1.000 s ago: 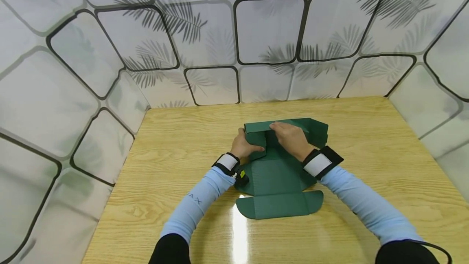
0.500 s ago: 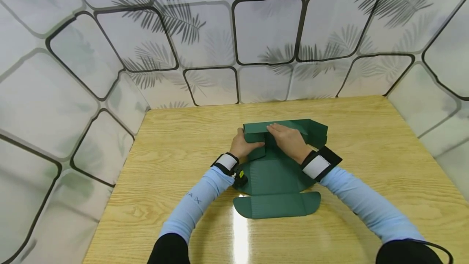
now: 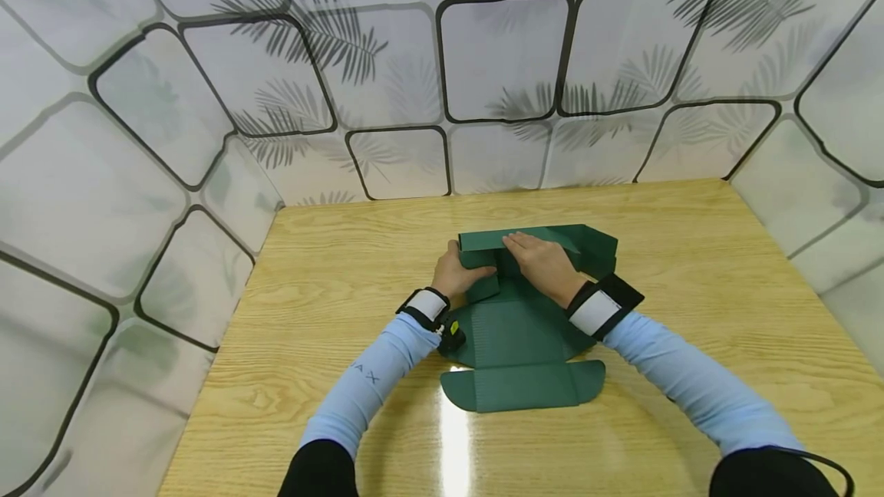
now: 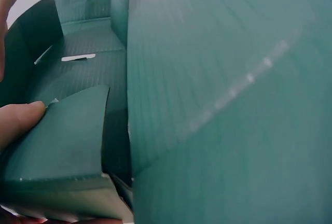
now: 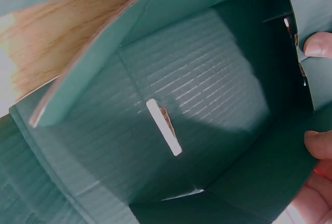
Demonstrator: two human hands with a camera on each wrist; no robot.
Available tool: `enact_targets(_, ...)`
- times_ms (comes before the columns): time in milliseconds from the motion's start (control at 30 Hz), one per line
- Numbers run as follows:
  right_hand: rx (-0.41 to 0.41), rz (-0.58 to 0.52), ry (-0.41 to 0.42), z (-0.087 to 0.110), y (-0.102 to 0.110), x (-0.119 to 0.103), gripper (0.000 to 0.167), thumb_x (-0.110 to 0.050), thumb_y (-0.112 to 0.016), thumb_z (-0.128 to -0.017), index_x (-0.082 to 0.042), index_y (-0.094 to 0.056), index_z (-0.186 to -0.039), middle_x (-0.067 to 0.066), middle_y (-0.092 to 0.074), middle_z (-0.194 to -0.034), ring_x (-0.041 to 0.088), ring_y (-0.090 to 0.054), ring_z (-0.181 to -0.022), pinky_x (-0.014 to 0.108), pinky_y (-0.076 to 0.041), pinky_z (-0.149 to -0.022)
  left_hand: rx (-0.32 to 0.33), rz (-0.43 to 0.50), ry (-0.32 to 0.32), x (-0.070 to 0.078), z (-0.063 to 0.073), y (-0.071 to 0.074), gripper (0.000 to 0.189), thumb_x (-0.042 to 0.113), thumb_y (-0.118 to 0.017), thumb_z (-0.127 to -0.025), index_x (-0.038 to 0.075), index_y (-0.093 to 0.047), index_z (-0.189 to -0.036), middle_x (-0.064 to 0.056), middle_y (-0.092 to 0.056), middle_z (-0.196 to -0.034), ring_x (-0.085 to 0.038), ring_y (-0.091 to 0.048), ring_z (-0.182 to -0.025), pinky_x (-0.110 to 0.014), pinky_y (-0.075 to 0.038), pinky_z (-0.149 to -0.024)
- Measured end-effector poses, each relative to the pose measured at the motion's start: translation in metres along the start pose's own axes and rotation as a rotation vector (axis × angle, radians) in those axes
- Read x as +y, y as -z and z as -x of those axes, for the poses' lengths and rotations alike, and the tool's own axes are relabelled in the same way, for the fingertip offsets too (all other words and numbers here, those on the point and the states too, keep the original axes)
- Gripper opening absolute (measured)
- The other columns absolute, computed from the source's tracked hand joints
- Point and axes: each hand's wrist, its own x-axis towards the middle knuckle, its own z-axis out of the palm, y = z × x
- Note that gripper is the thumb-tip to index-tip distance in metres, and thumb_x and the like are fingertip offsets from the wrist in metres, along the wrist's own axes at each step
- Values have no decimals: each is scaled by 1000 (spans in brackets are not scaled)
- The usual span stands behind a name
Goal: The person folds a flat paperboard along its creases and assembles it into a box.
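A dark green cardboard box, partly folded, lies with its lid flat toward the person. My left hand grips the box's left wall, thumb on the inner face and fingers outside. At the back, my right hand reaches over the box, its nearly straight fingers resting on the folded rear strip. One fingertip presses at the strip's edge in the right wrist view. A narrow slot shows in the box's floor. The right thumb is hidden in the head view.
Wood-grain table lies under the box. A patterned curtain stands behind and on both sides. The lid's rounded front flap points toward the person. A right rear panel of the box stands up at an angle.
My right fingertips have shifted slightly left along the rear strip and settled. The box has slid marginally left in the view; the left hand keeps its grip.
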Motion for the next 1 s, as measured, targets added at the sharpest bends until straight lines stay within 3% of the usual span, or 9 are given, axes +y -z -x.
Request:
enact_targets(233, -17, 5, 0, -1, -1, 0, 32, 6, -73, -79, 5, -69, -111, 20, -71, -107, 31, -69, -97, 37, -58, -74, 16, 25, 3, -1, 1, 0, 71, 26, -78, -80, -6, -39, -131, -27, -57, -122, -39, -59, -112, -47, -50, -93)
enact_targets(400, -14, -1, -3, -1, -2, 2, 32, 6, -73, -79, 5, -69, -110, 21, -70, -107, 32, -69, -96, 37, -58, -73, 18, 27, 38, 3, 5, -4, 90, 24, -83, -76, -5, -30, -143, -28, -53, -131, -39, -55, -118, -47, -49, -97)
enact_targets(600, -17, -13, -19, -2, -1, 1, 31, 5, -72, -79, 6, -69, -110, 21, -71, -106, 32, -69, -96, 38, -58, -71, 44, -4, 19, 2, 11, -9, 112, 16, -89, -68, 2, -15, -151, -29, -51, -134, -41, -54, -120, -50, -47, -98)
enact_targets(667, -14, -16, -26, -3, 0, 0, 30, 6, -72, -80, 6, -69, -109, 20, -71, -105, 32, -69, -96, 38, -58, -71, 68, -49, -5, -1, 12, -11, 108, 12, -88, -69, 3, -18, -150, -29, -57, -127, -42, -59, -113, -50, -50, -92)
enact_targets(867, 22, -27, -16, -2, -1, 0, 28, 7, -72, -79, 6, -70, -107, 19, -72, -102, 31, -70, -91, 38, -58, -69, 166, -166, -92, -11, 12, -12, 65, -2, -69, -75, -3, -41, -133, -29, -67, -99, -42, -67, -86, -49, -55, -68)
enact_targets(1000, 10, -21, -18, -1, -1, 0, 30, 7, -72, -79, 6, -70, -108, 19, -72, -102, 30, -70, -92, 38, -58, -70, 185, -210, -130, -12, 12, -12, 47, -1, -63, -78, -5, -46, -122, -30, -67, -90, -42, -67, -77, -49, -52, -59)
